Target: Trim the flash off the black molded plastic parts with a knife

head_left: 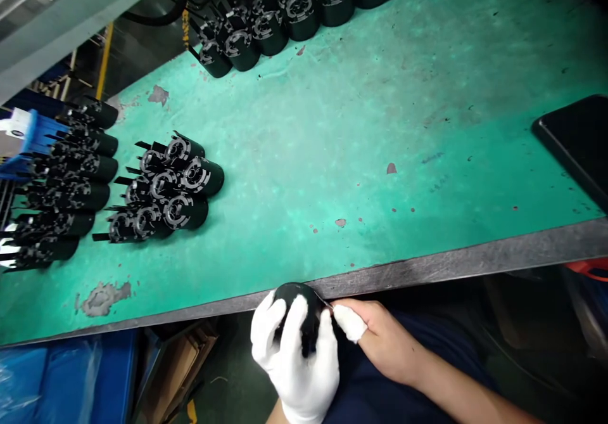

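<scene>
My left hand (301,364), in a white glove, has its fingers wrapped round a black rounded plastic part (299,294) at the table's front edge. Most of that part is covered by the glove. My right hand (384,341), bare apart from a white cover on the thumb, pinches a thin blade-like tool (327,303). Its tip meets the right side of the black part. The tool's handle is hidden in the fingers.
On the green table (294,189), black cylindrical parts stand in a middle cluster (180,183), a left group (71,183) and a back row (299,12). A black flat object (579,139) lies at right. Below the table are blue bins (71,379) and cardboard (178,367).
</scene>
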Available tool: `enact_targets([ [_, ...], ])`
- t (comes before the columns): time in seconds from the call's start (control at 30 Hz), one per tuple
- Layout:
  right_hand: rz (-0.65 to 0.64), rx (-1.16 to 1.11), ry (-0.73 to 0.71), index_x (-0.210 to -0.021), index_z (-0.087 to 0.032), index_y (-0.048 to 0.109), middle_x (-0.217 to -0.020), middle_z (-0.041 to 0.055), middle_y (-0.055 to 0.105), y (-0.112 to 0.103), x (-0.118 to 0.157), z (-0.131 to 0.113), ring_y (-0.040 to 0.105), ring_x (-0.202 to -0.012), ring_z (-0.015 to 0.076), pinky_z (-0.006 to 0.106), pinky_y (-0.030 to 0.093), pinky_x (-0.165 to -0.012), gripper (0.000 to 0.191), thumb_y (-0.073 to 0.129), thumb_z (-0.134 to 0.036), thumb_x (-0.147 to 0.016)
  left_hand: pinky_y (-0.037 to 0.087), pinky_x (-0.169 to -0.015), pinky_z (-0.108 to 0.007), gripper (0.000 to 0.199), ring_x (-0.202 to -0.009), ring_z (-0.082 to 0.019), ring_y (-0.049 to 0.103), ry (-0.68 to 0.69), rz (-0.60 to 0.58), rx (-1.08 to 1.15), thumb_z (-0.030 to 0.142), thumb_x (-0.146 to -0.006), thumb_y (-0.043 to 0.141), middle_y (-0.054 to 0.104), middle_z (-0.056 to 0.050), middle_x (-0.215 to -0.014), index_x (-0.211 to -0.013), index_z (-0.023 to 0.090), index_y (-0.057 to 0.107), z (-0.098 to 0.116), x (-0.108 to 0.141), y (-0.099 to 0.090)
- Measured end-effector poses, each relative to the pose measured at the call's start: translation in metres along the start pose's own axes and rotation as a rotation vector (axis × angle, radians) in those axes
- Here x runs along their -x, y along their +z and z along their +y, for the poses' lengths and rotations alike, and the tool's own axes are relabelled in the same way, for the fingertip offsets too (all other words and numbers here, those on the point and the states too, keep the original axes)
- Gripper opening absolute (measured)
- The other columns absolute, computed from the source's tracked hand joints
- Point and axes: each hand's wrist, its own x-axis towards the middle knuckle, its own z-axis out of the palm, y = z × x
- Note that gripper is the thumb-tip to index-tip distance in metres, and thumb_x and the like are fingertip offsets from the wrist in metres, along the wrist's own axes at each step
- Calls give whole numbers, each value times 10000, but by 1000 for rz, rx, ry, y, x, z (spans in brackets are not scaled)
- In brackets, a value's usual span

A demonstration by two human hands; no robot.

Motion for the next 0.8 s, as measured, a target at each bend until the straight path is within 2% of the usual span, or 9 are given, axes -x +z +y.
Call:
enact_targets([
  [0.27, 93, 17, 2, -980, -199, 752, -837, 49, 736, 6, 1, 1, 652, -867, 231, 324, 513, -807, 344, 481, -411, -988, 541, -964, -603, 492, -1163, -376, 593, 74, 58, 50, 38, -621, 852, 512, -63, -1081, -1039, 198, 648, -8, 3, 3],
  [0.37, 113, 48, -36, -1029, -192, 745, -904, 64, 744, 0, 3, 2, 658, -866, 222, 320, 513, -811, 325, 489, -388, -987, 555, -952, -591, 416, -1157, -364, 597, 99, 22, 73, 40, -644, 839, 525, -56, -1041, -987, 194, 661, -5, 1, 1],
  [0.5, 42, 118, -77, -886, -199, 744, -810, 39, 726, -6, 3, -2, 634, -752, 195, 288, 501, -700, 341, 469, -368, -996, 564, -947, -573, 398, -1158, -346, 597, 101, 0, 104, 26, -653, 823, 535, -43, -1007, -967, 211, 663, -1, -1, -1],
  [0.8, 86, 187, -70, -811, -210, 706, -737, 20, 688, 0, -3, -8, 631, -757, 192, 287, 475, -733, 343, 454, -345, -1002, 555, -956, -591, 360, -1078, -310, 601, 94, 8, 105, 24, -631, 824, 525, -32, -937, -903, 199, 665, -1, -2, 2],
])
